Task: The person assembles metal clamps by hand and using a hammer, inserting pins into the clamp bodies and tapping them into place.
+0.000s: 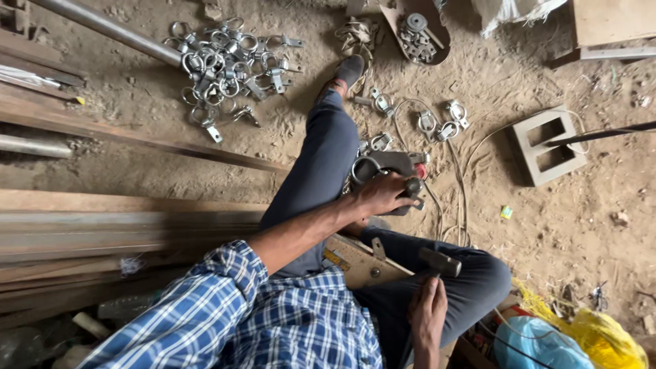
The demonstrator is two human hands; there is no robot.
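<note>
I sit on sandy ground with one leg stretched out. My left hand (pixel 383 195) grips a grey metal clamp piece (pixel 389 166) resting on a small block between my legs. My right hand (pixel 428 313) holds the handle of a hammer (pixel 439 262), its dark head raised just above my right knee, to the right of the clamp. A few loose metal clamps (pixel 441 123) lie on the ground beyond the held piece.
A large pile of ring-shaped metal clamps (pixel 229 68) lies at the upper left beside a steel pipe (pixel 102 26). Wooden planks (pixel 102 225) stack at left. A hollow concrete block (pixel 550 145) sits at right, plastic bags (pixel 567 338) at lower right, and a tray of parts (pixel 417 31) at the top.
</note>
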